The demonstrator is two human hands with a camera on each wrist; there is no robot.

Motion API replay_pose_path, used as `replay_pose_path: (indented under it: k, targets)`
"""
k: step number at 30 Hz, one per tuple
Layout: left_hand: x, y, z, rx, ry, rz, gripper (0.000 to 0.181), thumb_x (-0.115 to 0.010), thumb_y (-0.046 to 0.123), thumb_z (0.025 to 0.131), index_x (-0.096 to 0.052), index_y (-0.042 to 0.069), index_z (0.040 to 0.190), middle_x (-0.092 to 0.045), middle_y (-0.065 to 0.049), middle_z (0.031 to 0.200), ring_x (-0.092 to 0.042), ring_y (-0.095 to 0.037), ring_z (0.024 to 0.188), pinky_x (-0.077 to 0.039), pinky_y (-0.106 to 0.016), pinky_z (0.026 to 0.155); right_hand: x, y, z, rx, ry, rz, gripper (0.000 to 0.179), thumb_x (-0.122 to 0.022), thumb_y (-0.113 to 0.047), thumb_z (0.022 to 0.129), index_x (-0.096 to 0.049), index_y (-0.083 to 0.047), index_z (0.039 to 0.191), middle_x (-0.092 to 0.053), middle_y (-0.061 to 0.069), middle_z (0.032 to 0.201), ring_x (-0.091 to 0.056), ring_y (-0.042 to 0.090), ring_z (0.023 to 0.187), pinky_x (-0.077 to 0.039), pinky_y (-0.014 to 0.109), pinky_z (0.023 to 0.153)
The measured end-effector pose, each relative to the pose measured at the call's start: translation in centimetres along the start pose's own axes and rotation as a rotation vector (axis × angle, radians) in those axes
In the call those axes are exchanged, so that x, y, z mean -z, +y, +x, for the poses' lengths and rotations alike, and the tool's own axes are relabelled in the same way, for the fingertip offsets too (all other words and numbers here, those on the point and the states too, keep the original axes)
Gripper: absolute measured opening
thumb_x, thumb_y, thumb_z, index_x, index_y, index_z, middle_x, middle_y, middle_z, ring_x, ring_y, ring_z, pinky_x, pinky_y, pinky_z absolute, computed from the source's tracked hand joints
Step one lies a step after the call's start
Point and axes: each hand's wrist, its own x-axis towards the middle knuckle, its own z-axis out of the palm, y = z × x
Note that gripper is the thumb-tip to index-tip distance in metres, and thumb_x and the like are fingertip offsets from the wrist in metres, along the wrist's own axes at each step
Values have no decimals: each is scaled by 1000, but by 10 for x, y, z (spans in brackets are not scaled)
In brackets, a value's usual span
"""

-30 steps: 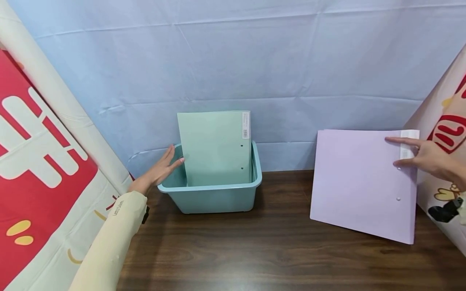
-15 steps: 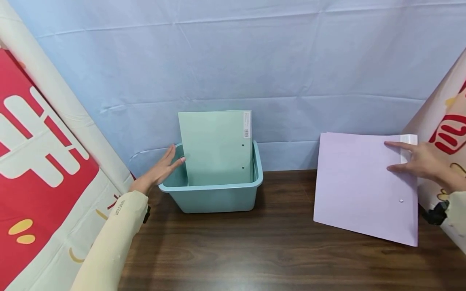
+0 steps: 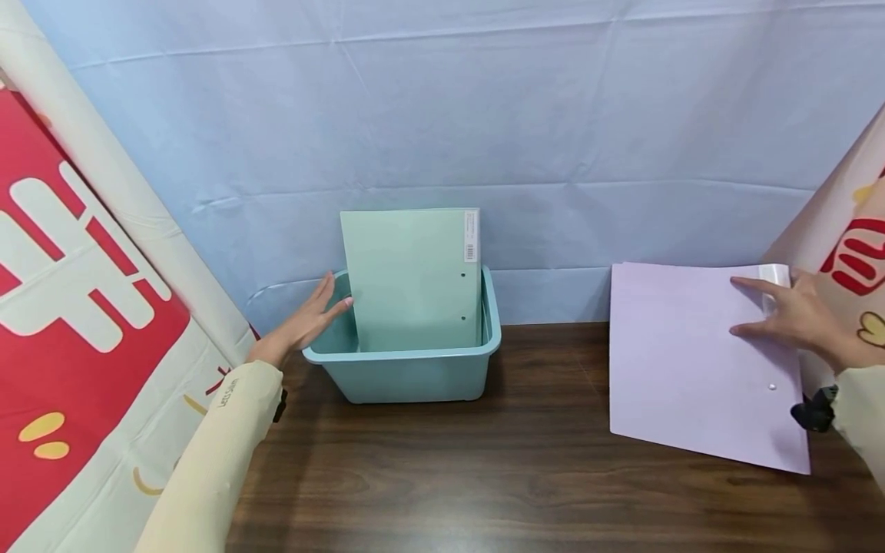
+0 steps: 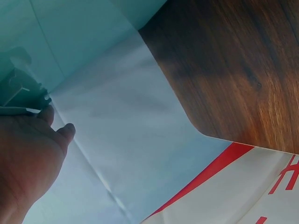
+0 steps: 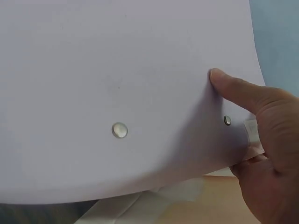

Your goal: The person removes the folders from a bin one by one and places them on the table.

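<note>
A pale green ring binder [image 3: 415,284] stands upright in a blue-green plastic basin [image 3: 408,380], its barcode label at upper right. My left hand [image 3: 300,326] rests at the basin's left rim with fingers stretched out, the thumb tip beside the binder's left edge. On the right, a lilac ring binder [image 3: 691,361] leans toward the back cloth. My right hand [image 3: 802,315] grips it by the spine edge near the top. In the right wrist view the thumb presses the lilac cover [image 5: 93,70] near a metal rivet [image 5: 227,120], while the other fingers go behind the spine, partly hidden.
The dark wood table [image 3: 539,476] runs under everything. A light blue cloth [image 3: 539,153] hangs behind it. Printed red and white cloth [image 3: 76,307] borders the left side, and another patterned cloth [image 3: 857,261] hangs close by the lilac binder on the right.
The lilac binder has dropped slightly and shifted a little right. My right hand has moved farther over its spine edge, and more of its sleeve shows. My left hand stays at the basin.
</note>
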Motion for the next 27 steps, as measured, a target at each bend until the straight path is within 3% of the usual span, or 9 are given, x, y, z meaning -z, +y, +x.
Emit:
replay_pose_path:
  k: [7, 11, 17, 27]
  targets:
    - [1, -2, -2, 12, 0, 5, 89, -29, 70, 96, 15, 19, 156, 19, 0, 163, 12, -27, 150, -2, -59, 117, 0, -1, 5, 55, -43, -38, 102, -92, -26, 65, -37, -1, 148, 9, 41, 150, -15, 68, 121, -25, 84, 83]
    - [2, -2, -3, 12, 11, 2, 90, -30, 70, 96, 13, 19, 156, 17, 1, 163, 11, -26, 150, -3, -59, 117, -2, 3, 7, 78, -96, -42, 101, -91, -26, 65, -37, 0, 147, 13, 38, 153, -12, 69, 125, -20, 84, 85]
    - [1, -1, -2, 13, 17, -14, 88, -32, 68, 97, 12, 20, 157, 15, 1, 164, 9, -26, 151, -3, -59, 117, -10, 15, 14, 116, -140, -82, 101, -91, -31, 63, -42, 1, 144, 8, 38, 153, -15, 65, 123, -19, 83, 90]
    - [0, 1, 0, 18, 7, -23, 88, -33, 67, 97, 13, 21, 156, 17, 2, 163, 11, -25, 150, -3, -59, 117, -24, 33, 20, 141, -230, -34, 97, -91, -29, 61, -45, 6, 139, 13, 44, 149, -2, 71, 128, -6, 82, 93]
